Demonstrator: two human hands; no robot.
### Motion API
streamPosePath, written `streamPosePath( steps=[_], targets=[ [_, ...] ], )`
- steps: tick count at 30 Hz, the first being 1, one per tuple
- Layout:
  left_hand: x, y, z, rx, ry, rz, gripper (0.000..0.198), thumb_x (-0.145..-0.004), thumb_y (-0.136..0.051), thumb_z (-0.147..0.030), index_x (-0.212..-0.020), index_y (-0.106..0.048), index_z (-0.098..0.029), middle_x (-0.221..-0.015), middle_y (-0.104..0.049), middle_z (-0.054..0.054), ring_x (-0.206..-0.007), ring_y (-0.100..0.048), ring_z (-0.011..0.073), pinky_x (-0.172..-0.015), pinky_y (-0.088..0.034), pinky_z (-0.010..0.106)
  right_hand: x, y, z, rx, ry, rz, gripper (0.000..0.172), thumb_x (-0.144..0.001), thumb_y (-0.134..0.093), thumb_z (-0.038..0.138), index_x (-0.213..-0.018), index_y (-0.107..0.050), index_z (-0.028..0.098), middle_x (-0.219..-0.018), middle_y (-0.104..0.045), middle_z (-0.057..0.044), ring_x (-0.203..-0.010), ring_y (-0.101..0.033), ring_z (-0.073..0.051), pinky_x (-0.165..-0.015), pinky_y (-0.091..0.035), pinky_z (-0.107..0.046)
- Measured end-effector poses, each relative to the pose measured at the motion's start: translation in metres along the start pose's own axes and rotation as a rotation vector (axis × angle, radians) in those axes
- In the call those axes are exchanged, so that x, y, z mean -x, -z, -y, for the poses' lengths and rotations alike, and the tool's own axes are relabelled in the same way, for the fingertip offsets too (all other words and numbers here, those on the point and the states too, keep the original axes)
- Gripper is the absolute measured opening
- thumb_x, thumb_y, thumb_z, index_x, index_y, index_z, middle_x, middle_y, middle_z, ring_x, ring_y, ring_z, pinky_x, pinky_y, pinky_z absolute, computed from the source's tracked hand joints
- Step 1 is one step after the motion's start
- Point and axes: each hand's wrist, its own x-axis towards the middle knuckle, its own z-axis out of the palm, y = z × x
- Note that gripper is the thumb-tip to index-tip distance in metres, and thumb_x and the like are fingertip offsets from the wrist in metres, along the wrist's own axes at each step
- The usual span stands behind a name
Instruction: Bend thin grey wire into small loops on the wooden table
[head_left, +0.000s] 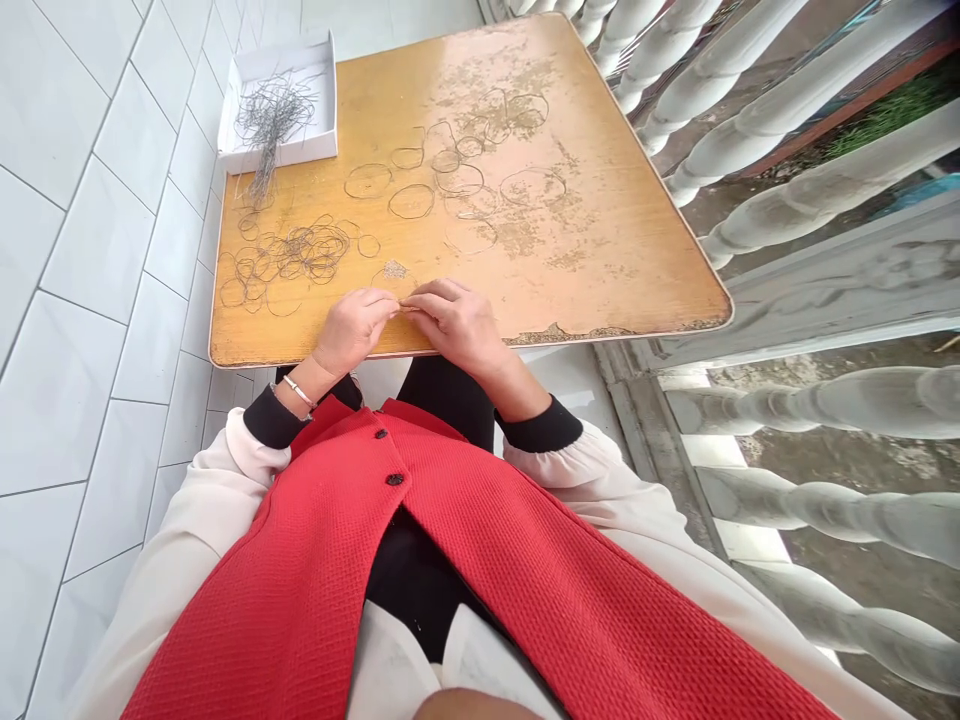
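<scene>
My left hand [354, 325] and my right hand [456, 322] meet at the near edge of a worn wooden table [622, 250]. Both have fingers curled, pinching a thin piece of wire [405, 303] between their fingertips. A small tangle of wire [394, 269] lies just beyond the fingers. To the left sits a heap of thin wire rings [296, 255]. More separate wire rings [457, 180] lie spread over the middle of the table.
A white cardboard box [324, 95] holding a bundle of straight wires [266, 120] stands at the table's far left corner. A white tiled wall runs along the left. A white stone balustrade [787, 100] closes the right side.
</scene>
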Motion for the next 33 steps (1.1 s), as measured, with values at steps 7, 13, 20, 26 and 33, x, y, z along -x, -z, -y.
streamPosePath(
  steps=[7, 13, 20, 26, 33],
  targets=[
    [-0.002, -0.002, 0.0, -0.215, -0.021, -0.004, 0.031, -0.101, -0.048, -0.022, -0.084, -0.074, -0.02, -0.095, -0.068, 0.008, -0.091, -0.054, 0.0228, -0.081, -0.048, 0.038, -0.003, -0.002, -0.002, 0.093, 0.085, 0.113, 0.036, -0.103, -0.041, 0.027, -0.093, -0.074, 0.019, -0.089, -0.069, -0.01, -0.083, -0.063, -0.022, -0.075, -0.052, -0.034],
    [-0.013, 0.005, -0.007, -0.364, -0.118, 0.128, 0.036, -0.102, -0.037, -0.015, -0.088, -0.071, -0.017, -0.093, -0.066, 0.011, -0.09, -0.056, 0.0239, -0.076, -0.048, 0.037, -0.008, -0.001, -0.004, 0.237, 0.169, 0.154, 0.033, -0.102, -0.041, 0.021, -0.085, -0.069, 0.018, -0.084, -0.066, -0.01, -0.076, -0.056, -0.021, -0.069, -0.048, -0.033],
    [-0.075, 0.004, 0.018, -0.313, -0.131, 0.158, 0.034, -0.1, -0.038, -0.011, -0.083, -0.066, -0.017, -0.096, -0.066, 0.011, -0.096, -0.058, 0.0241, -0.078, -0.047, 0.037, -0.053, 0.006, -0.039, 0.189, 0.033, 0.146, 0.033, -0.099, -0.041, 0.023, -0.078, -0.066, 0.019, -0.085, -0.067, -0.012, -0.079, -0.058, -0.024, -0.07, -0.047, -0.038],
    [-0.115, -0.027, 0.049, -0.156, -0.038, 0.167, 0.029, -0.094, -0.045, -0.007, -0.074, -0.064, -0.017, -0.091, -0.065, 0.01, -0.097, -0.059, 0.0245, -0.082, -0.05, 0.037, -0.079, 0.0, -0.078, 0.167, -0.064, 0.226, 0.023, -0.089, -0.053, 0.022, -0.075, -0.071, 0.02, -0.09, -0.073, -0.01, -0.073, -0.062, -0.021, -0.066, -0.046, -0.035],
    [-0.095, -0.015, 0.057, -0.084, -0.057, 0.102, 0.025, -0.097, -0.049, -0.019, -0.106, -0.072, -0.017, -0.105, -0.069, 0.011, -0.107, -0.061, 0.0269, -0.095, -0.05, 0.045, -0.066, 0.026, -0.087, -0.004, -0.153, 0.059, 0.021, -0.089, -0.059, 0.03, -0.093, -0.079, 0.024, -0.097, -0.075, -0.008, -0.079, -0.066, -0.022, -0.078, -0.056, -0.044]
  ],
)
